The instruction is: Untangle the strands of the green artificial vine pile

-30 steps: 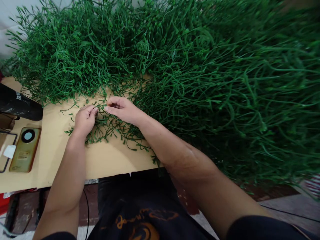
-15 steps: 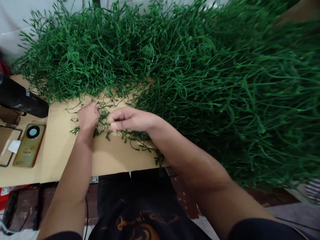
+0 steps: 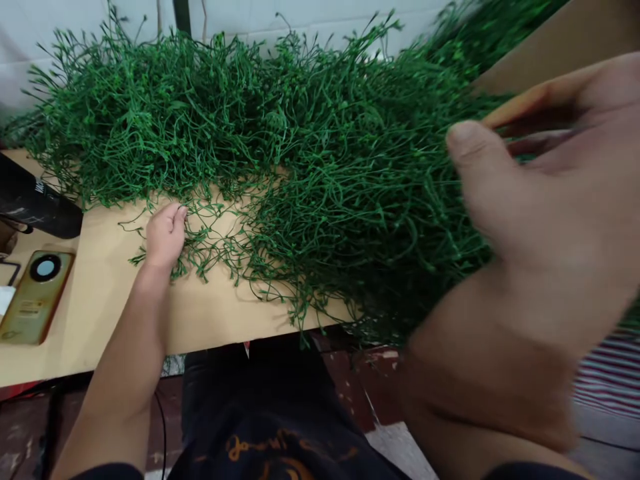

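Note:
My left hand (image 3: 166, 237) rests on the tan board (image 3: 120, 300), fingers curled closed, thumb against them. Loose green stems (image 3: 203, 250), thin and curly with small branched tips, lie around and beside it. What its fingers hold is hidden. Close to the camera, my right hand (image 3: 555, 180) is raised over the right side of the large heap of green stems (image 3: 380, 200). Its thumb and forefinger bend toward each other in a pinch. Anything between those fingertips cannot be made out.
A black bottle (image 3: 40, 200) lies at the left, with a gold phone (image 3: 37, 297) in front of it. More green stems (image 3: 150, 120) are heaped along the white tiled wall (image 3: 300, 20). A brown panel (image 3: 565, 43) stands at the upper right. Striped cloth (image 3: 607, 373) shows at the lower right.
My right hand has swung from beside my left hand to the far right, up close to the camera. The left hand stays on the board. The view has turned slightly right.

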A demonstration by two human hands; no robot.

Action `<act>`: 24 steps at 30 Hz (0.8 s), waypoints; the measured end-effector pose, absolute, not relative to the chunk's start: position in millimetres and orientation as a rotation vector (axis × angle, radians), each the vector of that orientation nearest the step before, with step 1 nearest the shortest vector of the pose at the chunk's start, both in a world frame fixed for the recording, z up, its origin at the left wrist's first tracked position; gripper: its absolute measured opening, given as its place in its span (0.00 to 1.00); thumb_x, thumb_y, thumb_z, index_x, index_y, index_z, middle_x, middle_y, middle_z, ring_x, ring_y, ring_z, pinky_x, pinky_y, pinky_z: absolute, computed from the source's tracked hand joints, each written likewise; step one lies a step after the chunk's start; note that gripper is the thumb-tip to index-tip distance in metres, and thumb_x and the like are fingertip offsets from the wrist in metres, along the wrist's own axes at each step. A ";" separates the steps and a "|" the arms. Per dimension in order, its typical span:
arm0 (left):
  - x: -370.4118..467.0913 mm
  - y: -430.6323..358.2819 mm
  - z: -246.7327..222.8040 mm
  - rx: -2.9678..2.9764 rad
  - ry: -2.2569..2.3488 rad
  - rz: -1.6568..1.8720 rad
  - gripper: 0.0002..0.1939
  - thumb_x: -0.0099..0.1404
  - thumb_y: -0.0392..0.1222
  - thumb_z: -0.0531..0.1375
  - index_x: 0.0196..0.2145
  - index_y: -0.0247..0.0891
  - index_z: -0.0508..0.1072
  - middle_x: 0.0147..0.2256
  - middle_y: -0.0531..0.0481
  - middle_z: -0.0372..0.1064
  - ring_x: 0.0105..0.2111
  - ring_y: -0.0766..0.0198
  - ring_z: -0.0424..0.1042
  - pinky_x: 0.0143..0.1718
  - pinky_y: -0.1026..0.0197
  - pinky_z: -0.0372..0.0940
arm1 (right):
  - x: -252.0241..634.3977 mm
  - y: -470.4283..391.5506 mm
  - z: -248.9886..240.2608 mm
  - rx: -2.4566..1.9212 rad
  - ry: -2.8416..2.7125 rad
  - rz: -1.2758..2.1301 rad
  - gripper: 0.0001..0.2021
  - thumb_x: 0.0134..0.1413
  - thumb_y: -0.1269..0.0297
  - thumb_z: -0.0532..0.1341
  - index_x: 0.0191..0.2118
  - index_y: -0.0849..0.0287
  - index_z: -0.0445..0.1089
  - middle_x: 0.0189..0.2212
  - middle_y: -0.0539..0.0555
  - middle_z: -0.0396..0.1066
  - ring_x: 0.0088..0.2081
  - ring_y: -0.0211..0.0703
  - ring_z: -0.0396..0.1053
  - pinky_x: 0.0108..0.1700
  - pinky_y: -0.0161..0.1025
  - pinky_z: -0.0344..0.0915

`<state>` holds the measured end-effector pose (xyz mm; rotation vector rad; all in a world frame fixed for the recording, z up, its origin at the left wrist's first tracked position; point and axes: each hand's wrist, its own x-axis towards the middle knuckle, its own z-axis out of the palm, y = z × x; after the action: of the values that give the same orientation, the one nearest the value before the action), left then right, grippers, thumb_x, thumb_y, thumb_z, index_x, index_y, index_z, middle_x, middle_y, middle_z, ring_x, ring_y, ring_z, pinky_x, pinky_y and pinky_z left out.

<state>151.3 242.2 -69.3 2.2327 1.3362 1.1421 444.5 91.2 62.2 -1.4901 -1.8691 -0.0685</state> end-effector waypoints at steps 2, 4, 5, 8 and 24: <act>154.2 241.6 -68.9 2.249 1.276 1.144 0.15 0.65 0.45 0.48 0.21 0.39 0.55 0.20 0.54 0.51 0.24 0.66 0.53 0.27 0.62 0.49 | 420.3 108.2 51.2 -1.581 -1.585 -0.237 0.09 0.58 0.61 0.52 0.35 0.58 0.67 0.31 0.57 0.63 0.38 0.47 0.65 0.36 0.44 0.61; 154.9 240.3 -68.5 2.264 1.226 1.133 0.15 0.65 0.45 0.48 0.22 0.39 0.55 0.21 0.54 0.52 0.24 0.66 0.54 0.27 0.62 0.49 | 386.7 135.6 32.0 -1.457 -1.728 -0.023 0.09 0.52 0.65 0.57 0.38 0.65 0.68 0.36 0.60 0.68 0.36 0.44 0.67 0.37 0.44 0.65; 154.3 239.6 -68.4 2.267 1.212 1.129 0.15 0.65 0.45 0.48 0.21 0.39 0.55 0.21 0.54 0.51 0.24 0.66 0.54 0.27 0.62 0.49 | 369.5 150.0 21.0 -1.377 -1.863 0.165 0.15 0.51 0.65 0.59 0.45 0.66 0.66 0.42 0.61 0.67 0.38 0.44 0.67 0.40 0.44 0.66; 151.0 238.0 -68.0 2.265 1.217 1.123 0.16 0.65 0.45 0.48 0.21 0.39 0.53 0.21 0.54 0.50 0.24 0.66 0.53 0.27 0.62 0.49 | 328.6 182.6 -7.0 -1.288 -2.048 0.451 0.22 0.51 0.69 0.58 0.54 0.64 0.59 0.50 0.62 0.63 0.40 0.41 0.65 0.42 0.42 0.65; 155.9 242.9 -67.6 2.259 1.425 0.890 0.15 0.64 0.47 0.47 0.22 0.40 0.56 0.21 0.52 0.53 0.24 0.64 0.55 0.28 0.62 0.50 | 333.3 192.0 -16.1 -1.312 -2.097 0.619 0.16 0.62 0.64 0.46 0.22 0.57 0.47 0.21 0.48 0.51 0.27 0.34 0.51 0.33 0.36 0.50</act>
<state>155.9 242.9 -67.6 2.2591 1.4247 0.8900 333.3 192.0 -16.1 -1.3115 -2.0975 0.6187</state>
